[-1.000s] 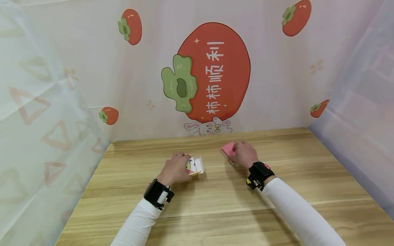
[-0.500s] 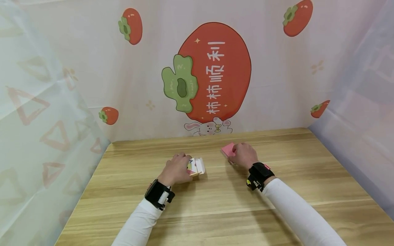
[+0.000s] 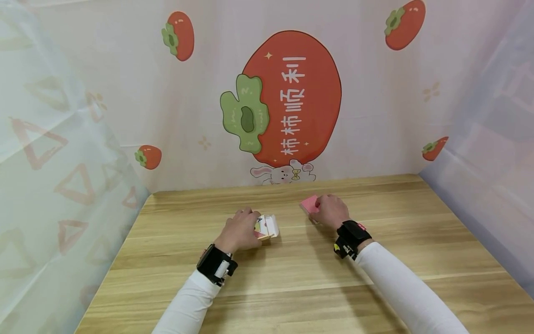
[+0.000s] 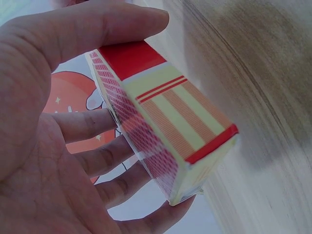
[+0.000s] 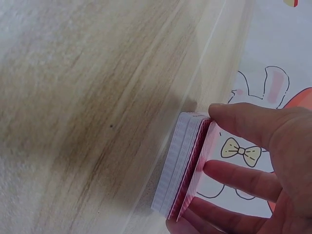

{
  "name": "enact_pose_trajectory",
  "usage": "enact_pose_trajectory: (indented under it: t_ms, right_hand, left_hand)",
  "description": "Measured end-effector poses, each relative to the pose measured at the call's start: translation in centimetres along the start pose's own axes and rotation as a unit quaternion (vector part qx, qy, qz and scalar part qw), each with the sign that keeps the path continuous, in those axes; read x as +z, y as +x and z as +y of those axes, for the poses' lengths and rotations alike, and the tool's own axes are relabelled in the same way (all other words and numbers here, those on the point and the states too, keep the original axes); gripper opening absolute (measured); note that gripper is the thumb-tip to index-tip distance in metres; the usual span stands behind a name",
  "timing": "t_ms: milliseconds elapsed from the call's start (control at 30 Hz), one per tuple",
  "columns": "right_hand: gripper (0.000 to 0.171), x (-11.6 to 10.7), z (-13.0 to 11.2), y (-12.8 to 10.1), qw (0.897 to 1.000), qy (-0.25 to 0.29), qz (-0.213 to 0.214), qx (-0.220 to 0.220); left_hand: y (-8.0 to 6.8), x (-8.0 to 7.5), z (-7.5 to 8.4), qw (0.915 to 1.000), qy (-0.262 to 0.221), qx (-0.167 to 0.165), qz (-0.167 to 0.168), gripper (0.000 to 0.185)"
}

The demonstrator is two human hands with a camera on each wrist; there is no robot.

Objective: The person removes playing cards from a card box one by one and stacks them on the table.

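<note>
Left hand (image 3: 238, 229) fingers curled, right hand (image 3: 331, 211) curled, forearms extended

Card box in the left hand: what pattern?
Red ends with cream and red stripes on the card box, clearest in the left wrist view.

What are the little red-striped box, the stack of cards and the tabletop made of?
Box: likely thin printed cardboard, with folded edges and an open flap. Stack of cards: seemingly coated paper, many thin white edges showing. Tabletop: wood-grain surface with a matte look, possibly laminate.

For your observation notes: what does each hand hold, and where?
Left hand grips the card box across its sides; right hand pinches the deck by its edges.
</note>
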State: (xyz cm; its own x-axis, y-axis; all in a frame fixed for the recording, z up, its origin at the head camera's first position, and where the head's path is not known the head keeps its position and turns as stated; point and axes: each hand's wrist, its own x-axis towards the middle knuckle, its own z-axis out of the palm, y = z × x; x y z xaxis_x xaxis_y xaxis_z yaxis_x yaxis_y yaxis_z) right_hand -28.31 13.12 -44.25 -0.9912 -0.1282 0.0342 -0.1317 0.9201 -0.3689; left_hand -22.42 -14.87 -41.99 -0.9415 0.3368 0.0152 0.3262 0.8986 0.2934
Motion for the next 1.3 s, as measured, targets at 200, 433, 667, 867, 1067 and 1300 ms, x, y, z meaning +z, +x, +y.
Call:
enact_pose_trajectory:
  t_ms: [200,433,667,867,1067,1300]
  right_hand:
    - [0.037,0.09,0.14,0.02,1.0,-0.002,-0.001,0.001]
    - [0.038,0.1,0.28,0.01,1.0,-0.002,0.0,-0.007]
    - [0.039,0.12,0.26,0.04,1.0,-0.004,0.002,-0.007]
    - [0.037,0.32,0.38,0.12,1.0,-0.005,0.012,-0.006]
    - [0.038,0.49,0.41,0.11,0.999,-0.003,0.028,-0.014]
    - [0.061,0.71,0.37,-0.02,0.999,0.005,0.032,-0.003]
  left_hand:
    - [-0.05,0.02,0.13,1.0,0.0,0.003,0.002,0.069]
    - [-0.1,0.09,0.29,1.0,0.004,0.005,-0.001,0.071]
    - [-0.1,0.09,0.3,1.0,0.005,0.006,-0.003,0.072]
    - [-0.05,-0.07,0.43,1.0,0.006,0.003,-0.004,0.072]
    - [0.03,-0.01,0.37,0.9999,0.012,0.003,-0.006,0.073]
    - [-0.05,0.01,0.46,0.9999,0.011,0.004,-0.008,0.072]
